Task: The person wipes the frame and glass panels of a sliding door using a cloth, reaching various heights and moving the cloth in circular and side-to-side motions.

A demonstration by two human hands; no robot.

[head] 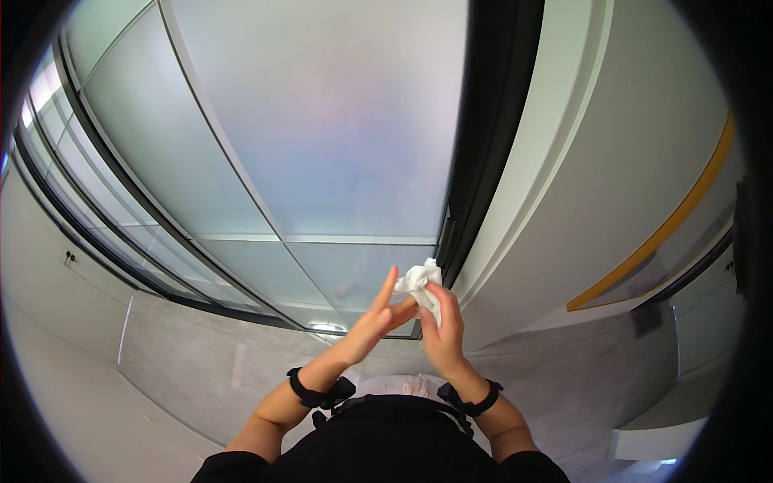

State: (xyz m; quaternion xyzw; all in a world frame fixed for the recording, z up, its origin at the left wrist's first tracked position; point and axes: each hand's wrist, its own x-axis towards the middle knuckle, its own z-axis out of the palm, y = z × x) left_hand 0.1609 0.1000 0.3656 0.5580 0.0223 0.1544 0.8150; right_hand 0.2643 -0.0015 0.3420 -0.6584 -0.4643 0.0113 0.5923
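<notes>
A crumpled white tissue or cloth (421, 280) is pinched in my right hand (444, 332), between the thumb and fingers. My left hand (377, 320) meets it from the left, its thumb or a finger raised and other fingers reaching to the tissue's lower edge. Whether those fingers grip the tissue or only touch it cannot be told. Both hands are in front of the lower part of a frosted glass panel (356, 133). Black straps with small dark devices are around both wrists.
A black vertical frame (495, 90) edges the glass, beside a pale wall (634, 121) with a yellow-orange band (658, 235). More framed glass panels (145, 127) run to the left. Grey floor (199, 350) lies below, with a white ledge (658, 444) at lower right.
</notes>
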